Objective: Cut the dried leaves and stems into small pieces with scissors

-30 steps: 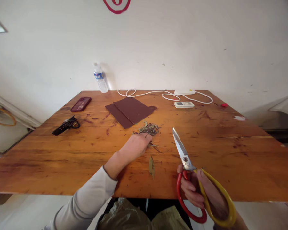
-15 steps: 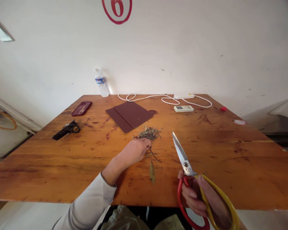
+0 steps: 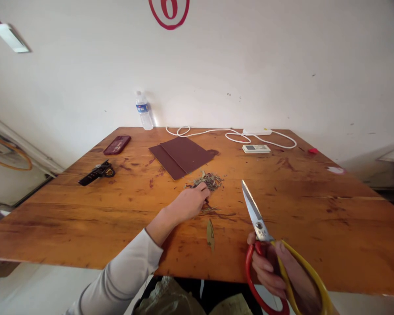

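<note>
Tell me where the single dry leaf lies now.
The single dry leaf lies near the table's front edge, between the left hand and the scissors.

Herb pile [image 3: 209, 180] before folder [image 3: 182, 155]; scissors [image 3: 265, 245] right of leaf [image 3: 210, 233].

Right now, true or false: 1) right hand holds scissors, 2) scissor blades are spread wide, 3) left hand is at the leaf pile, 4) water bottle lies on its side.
1) True: the right hand grips the scissors.
2) False: the blades lie closed together.
3) True: the left hand touches the dried leaf pile.
4) False: the water bottle stands upright at the table's far edge.
</note>
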Available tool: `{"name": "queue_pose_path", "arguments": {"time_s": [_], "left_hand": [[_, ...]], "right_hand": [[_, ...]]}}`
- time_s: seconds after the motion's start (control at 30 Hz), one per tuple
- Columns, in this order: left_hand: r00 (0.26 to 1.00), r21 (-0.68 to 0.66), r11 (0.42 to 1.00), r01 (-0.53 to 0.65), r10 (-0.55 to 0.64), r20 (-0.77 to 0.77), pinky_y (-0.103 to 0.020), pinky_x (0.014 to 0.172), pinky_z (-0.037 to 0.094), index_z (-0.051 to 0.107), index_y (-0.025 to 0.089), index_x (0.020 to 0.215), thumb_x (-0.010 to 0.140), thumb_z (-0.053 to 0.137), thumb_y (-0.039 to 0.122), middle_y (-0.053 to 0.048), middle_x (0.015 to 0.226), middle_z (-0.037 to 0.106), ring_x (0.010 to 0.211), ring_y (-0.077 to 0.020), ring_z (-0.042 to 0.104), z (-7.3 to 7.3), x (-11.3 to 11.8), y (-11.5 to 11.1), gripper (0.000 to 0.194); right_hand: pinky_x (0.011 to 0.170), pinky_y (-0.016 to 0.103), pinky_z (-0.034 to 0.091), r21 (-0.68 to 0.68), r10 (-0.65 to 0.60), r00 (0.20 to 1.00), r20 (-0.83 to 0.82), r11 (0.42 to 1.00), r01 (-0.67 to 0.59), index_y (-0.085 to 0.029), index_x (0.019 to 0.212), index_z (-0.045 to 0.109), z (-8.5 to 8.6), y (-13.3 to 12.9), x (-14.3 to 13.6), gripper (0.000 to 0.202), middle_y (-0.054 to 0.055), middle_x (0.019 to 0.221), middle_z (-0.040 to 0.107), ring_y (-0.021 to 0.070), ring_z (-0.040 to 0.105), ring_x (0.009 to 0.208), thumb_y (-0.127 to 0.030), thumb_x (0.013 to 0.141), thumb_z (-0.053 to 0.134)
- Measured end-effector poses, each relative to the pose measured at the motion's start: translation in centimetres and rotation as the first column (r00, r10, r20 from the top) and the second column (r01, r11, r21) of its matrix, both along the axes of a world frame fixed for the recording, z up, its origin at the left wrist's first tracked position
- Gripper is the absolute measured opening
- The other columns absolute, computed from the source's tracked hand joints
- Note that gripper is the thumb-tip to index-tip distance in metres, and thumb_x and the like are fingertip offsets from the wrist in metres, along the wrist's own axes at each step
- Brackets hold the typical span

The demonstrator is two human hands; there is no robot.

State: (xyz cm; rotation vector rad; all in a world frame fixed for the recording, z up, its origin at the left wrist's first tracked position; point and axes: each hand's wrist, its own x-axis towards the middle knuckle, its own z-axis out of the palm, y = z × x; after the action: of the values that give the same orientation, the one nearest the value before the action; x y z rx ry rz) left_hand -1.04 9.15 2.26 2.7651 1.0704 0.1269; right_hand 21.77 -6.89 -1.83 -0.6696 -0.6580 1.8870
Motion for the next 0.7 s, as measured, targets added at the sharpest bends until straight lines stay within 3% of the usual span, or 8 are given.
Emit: {"name": "queue_pose_path", "arguments": {"time_s": [0.17,0.37,0.57,0.7], "left_hand": [[0.998,0.027,0.999,-0.024,0.026,-0.06,-0.031,0.068,0.05,0.058,0.016,0.099,0.087,0.046,0.01,-0.01,0.106,0.061,0.078,-0.0203,0.064,0.3,0.0,-0.4,0.018],[0.997,0.003,1.0,-0.01,0.009,0.083,-0.03,0.075,0.048,0.056,0.019,0.088,0.088,0.045,0.009,-0.004,0.089,0.064,0.081,-0.0182,0.061,0.8,-0.9,-0.3,0.015],[0.982,0.122,0.992,0.018,-0.041,0.187,-0.03,0.076,0.048,0.059,0.018,0.09,0.092,0.04,0.008,-0.006,0.091,0.061,0.083,-0.0176,0.058,1.9,-1.7,-0.8,0.022],[0.982,0.241,0.97,0.017,-0.061,0.178,-0.031,0.078,0.048,0.06,0.016,0.087,0.094,0.037,0.006,-0.009,0.092,0.06,0.085,-0.0187,0.057,1.6,-1.4,-1.1,0.026]], "right_hand": [[0.034,0.012,0.031,0.003,0.005,1.0,0.002,1.0,-0.005,-0.025,0.103,0.073,-0.3,0.0,0.2,0.04,-0.005,0.062,0.046,0.002,0.024,0.039,-0.06,0.088,0.06],[0.034,0.011,0.031,-0.002,-0.022,1.0,-0.008,1.0,0.022,-0.026,0.103,0.073,-0.2,-0.1,0.1,0.036,-0.006,0.062,0.046,0.0014,0.021,0.039,-0.057,0.089,0.06],[0.034,0.01,0.031,-0.009,0.012,1.0,-0.022,1.0,-0.013,-0.026,0.103,0.074,-0.2,-0.1,0.1,0.041,-0.006,0.062,0.045,0.0003,0.02,0.038,-0.06,0.086,0.063],[0.033,0.011,0.031,0.002,0.018,1.0,-0.021,1.0,-0.018,-0.025,0.103,0.075,-0.3,0.0,0.2,0.04,-0.006,0.061,0.044,0.0001,0.019,0.038,-0.06,0.085,0.063]]}}
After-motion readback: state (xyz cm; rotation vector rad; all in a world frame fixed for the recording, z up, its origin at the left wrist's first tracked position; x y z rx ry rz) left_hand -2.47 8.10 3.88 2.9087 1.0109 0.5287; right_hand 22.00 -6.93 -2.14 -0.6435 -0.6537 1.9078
